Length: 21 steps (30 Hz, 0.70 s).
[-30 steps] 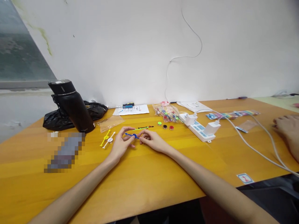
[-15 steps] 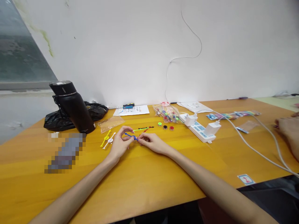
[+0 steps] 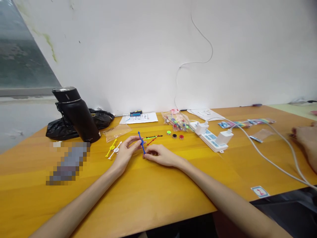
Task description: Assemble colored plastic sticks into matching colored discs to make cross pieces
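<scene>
Above wooden bench [image 3: 123,206], blue arrow spinner [image 3: 142,141] held steeply tilted between both hands. Left hand [image 3: 125,150] pinches it near hub, fingers partly covering that hub. Right hand [image 3: 162,154] pinches lower tip, hiding very end; curled fingers behind hard to make out. Just beyond, red arrow spinner [image 3: 151,141] near green and black ones, too small to separate clearly. Yellow arrow spinner [image 3: 111,147] left of left hand. Pixelated object [image 3: 70,163] unreadable. Co-worker's hand [image 3: 305,138] cut off at right edge. Parts inside clear bag [image 3: 177,120] jumbled, uncountable.
</scene>
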Each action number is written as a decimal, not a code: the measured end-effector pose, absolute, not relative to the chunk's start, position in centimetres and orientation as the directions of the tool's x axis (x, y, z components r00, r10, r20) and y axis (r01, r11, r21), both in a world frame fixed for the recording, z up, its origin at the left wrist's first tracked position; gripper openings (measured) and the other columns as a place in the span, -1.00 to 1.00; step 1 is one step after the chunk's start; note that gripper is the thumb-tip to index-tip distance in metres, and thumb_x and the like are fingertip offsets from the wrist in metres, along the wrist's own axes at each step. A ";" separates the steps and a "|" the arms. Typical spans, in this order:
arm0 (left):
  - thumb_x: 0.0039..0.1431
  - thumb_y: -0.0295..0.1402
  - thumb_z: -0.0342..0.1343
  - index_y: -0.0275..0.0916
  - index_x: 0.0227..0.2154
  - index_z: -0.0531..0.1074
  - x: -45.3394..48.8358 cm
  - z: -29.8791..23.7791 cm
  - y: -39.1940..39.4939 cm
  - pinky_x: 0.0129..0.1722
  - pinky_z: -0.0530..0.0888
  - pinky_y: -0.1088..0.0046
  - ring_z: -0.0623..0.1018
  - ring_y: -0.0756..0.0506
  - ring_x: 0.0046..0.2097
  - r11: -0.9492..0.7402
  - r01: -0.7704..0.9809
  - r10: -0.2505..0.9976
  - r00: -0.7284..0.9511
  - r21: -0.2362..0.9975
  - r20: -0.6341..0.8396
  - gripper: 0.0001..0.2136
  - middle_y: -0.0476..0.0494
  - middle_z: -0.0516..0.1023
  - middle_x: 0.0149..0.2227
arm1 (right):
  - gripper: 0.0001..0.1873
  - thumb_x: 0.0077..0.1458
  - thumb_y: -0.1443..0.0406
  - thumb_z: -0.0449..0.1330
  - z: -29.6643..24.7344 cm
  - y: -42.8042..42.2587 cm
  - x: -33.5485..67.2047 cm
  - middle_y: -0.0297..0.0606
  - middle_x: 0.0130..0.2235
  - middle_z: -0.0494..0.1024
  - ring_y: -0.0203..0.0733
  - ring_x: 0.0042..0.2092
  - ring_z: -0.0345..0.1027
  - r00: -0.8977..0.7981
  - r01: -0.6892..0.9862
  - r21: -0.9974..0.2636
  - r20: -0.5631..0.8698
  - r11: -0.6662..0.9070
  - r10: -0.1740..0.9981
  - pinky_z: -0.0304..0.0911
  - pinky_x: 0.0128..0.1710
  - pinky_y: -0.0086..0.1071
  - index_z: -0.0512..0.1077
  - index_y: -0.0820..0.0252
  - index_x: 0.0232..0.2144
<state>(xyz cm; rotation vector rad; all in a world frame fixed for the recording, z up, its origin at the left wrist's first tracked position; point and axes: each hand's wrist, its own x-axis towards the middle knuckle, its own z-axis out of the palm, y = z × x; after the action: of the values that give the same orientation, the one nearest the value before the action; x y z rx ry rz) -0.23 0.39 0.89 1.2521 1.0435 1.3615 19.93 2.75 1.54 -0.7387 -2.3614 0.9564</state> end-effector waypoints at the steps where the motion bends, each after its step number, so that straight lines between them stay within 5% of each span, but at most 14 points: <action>1: 0.12 -0.10 0.30 -0.21 -0.14 0.50 -0.2 1.0 0.4 0.08 0.54 0.23 0.61 -0.24 0.07 -0.154 -0.103 0.988 0.013 0.983 0.156 -0.65 -0.21 0.62 0.01 | -0.74 0.31 0.14 0.15 1.5 2.8 20.0 -0.29 -0.31 0.56 -0.23 -0.31 0.37 -0.739 0.298 -0.733 0.229 0.612 0.634 0.24 -0.27 -0.41 0.51 0.20 -0.27; 12: 0.13 -0.14 0.32 -0.22 -0.05 0.49 -1.0 1.8 0.7 0.17 0.48 0.21 0.60 -0.22 0.08 -0.175 -0.154 0.983 0.024 0.972 0.181 -0.61 -0.27 0.52 0.16 | -0.77 0.33 0.24 0.13 1.3 3.1 20.2 -0.21 -0.19 0.65 -0.20 -0.21 0.47 -0.741 0.292 -0.744 0.222 0.602 0.633 0.31 -0.18 -0.39 0.56 0.21 -0.17; 21: 0.04 -0.13 0.35 -0.19 -0.12 0.50 -6.0 3.0 3.3 0.01 0.53 0.33 0.61 -0.16 0.02 -0.252 0.074 0.947 -0.188 0.965 0.262 -0.61 -0.23 0.60 0.04 | -0.79 0.31 0.27 0.14 1.1 3.3 20.2 -0.23 -0.24 0.63 -0.22 -0.26 0.44 -0.734 0.293 -0.739 0.233 0.607 0.638 0.28 -0.23 -0.41 0.57 0.20 -0.18</action>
<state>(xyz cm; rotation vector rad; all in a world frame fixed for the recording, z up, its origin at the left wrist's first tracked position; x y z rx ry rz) -5.96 3.26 3.02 1.3400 1.2578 1.5297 20.24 3.27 1.08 -0.7366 -2.3530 0.9597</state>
